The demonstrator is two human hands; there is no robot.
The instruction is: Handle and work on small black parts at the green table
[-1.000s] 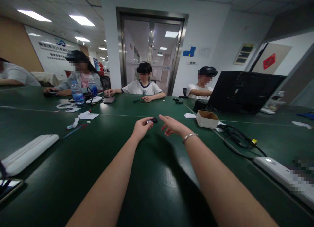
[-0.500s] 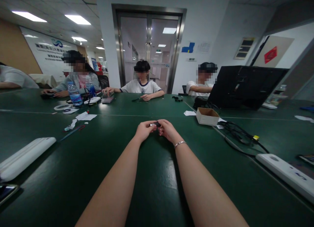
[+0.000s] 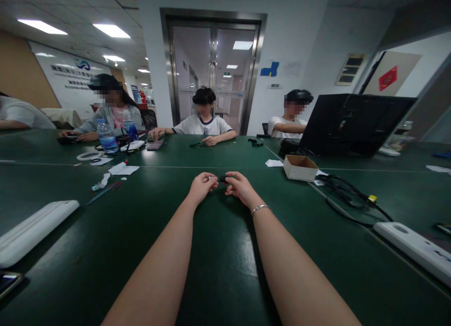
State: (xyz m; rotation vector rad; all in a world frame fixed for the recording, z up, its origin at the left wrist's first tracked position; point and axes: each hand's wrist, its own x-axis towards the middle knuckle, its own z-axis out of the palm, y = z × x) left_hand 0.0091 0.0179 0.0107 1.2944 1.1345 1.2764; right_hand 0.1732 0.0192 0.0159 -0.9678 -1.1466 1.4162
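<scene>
Both my arms reach out over the dark green table (image 3: 218,269). My left hand (image 3: 201,186) pinches a small silver-tipped piece (image 3: 211,178) between thumb and fingers. My right hand (image 3: 239,187), with a thin bracelet on its wrist, pinches a small black piece (image 3: 223,179). The two pieces sit a short gap apart, just above the table top. What the small object is cannot be told at this size.
An open cardboard box (image 3: 299,167), black cables (image 3: 348,192) and a black laptop (image 3: 352,124) lie to the right. White power strips (image 3: 35,225) (image 3: 412,244) flank me. Papers and bottles (image 3: 105,135) sit far left. Three people sit across the table; a sleeve shows at far left.
A second ago my left hand alone held the small object and my right hand was open beside it. The right hand then closed onto it, and now the black piece is separated from the silver one.
</scene>
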